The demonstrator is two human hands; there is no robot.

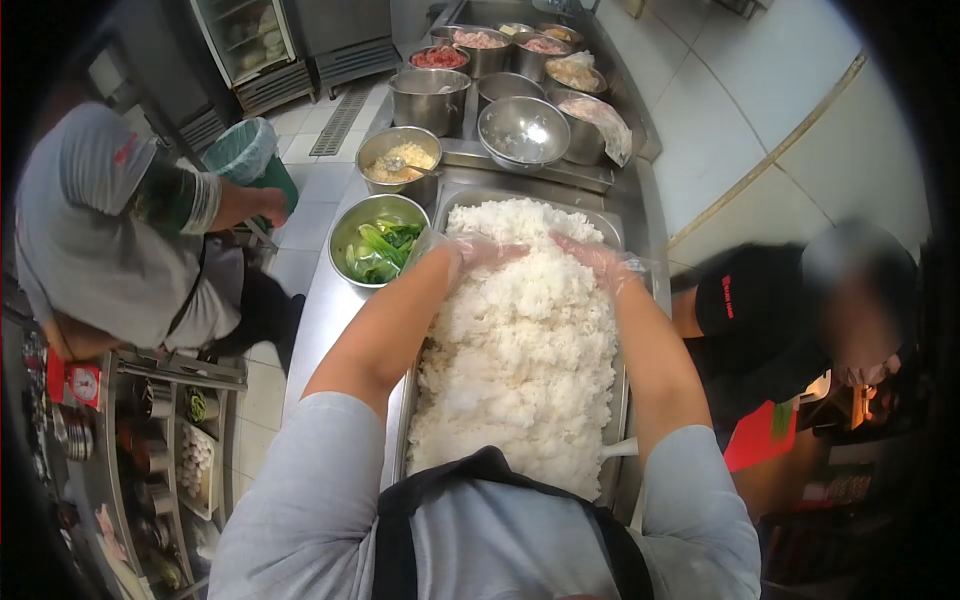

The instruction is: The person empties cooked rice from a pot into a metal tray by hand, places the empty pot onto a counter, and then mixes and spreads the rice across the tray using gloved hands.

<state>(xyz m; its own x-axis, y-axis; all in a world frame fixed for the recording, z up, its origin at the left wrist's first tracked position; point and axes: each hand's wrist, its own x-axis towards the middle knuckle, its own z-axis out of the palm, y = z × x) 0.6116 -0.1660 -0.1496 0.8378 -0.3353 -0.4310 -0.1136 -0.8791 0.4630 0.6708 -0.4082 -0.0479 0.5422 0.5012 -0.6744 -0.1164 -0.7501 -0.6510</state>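
A long metal tray [403, 425] heaped with white rice [520, 350] lies in front of me. Both my hands wear clear plastic gloves and touch the rice near the tray's far end. My left hand [478, 250] is on the left side of the mound, its fingers pointing inward and partly sunk in rice. My right hand [598, 258] rests opposite, its fingers also partly hidden by rice. Whether the fingers are spread or pressed together is not visible. Beside my left wrist stands a metal bowl of green leafy vegetables [380, 242].
Behind the greens is a bowl of chopped yellowish food [398, 160] with a spoon. An empty metal bowl [523, 132] and several pots of meat stand farther back. One person [110, 230] is at the left, another [765, 310] at the right. A white handle [620, 449] juts over the tray's right edge.
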